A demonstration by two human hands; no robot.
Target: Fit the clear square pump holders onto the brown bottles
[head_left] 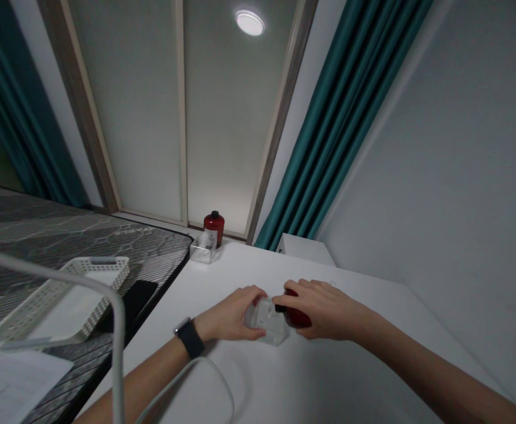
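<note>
From where I stand, the left hand (pixel 235 315) curls round the near side of a clear box (pixel 272 327), thumb and fingertips on opposite sides, presumably so that it cannot slide on the white table (pixel 341 377); the right hand (pixel 326 309) is closed round a dark red bottle (pixel 297 318), tipped over so that its black cap (pixel 280 308) points towards the left fingertips, just beside or above the box; I cannot tell whether they touch; one right fingertip lies by the cap, which seems to steady the neck, while the others wrap the body for a firm hold; beyond the left fingers, well apart, another red bottle (pixel 215 224) stands upright behind a second clear box (pixel 202 254), both apparently set out of the hands' way.
</note>
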